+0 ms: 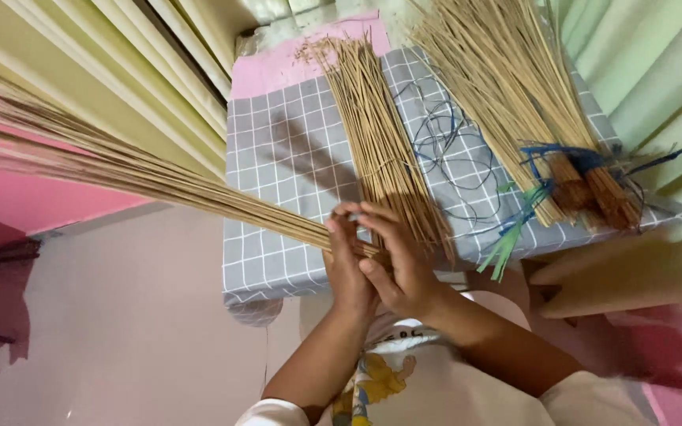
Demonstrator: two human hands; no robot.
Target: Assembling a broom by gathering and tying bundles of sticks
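Here we gather the long bundle of sticks (144,175) at its base, left hand (346,264) and right hand (399,264) both clenched around it above the checkered cloth (278,150), probably ready for tying.

Views: one, the camera worn on my head. Position: above my lap, close over the work, near enough that my forearms enter from the bottom edge. Direction: steeply downward and slightly forward. Centre of frame: my left hand (346,264) and right hand (398,260), meeting at the near edge of the grey checked cloth (278,158). Upper frame: the far end of the cloth and a pink surface (278,67) beneath it. Left side: pale floor (120,315) and a long bundle of thin sticks (120,170) running out of view. Right side: pale green curtain folds (657,71). Shared coverage: not applicable, single view.
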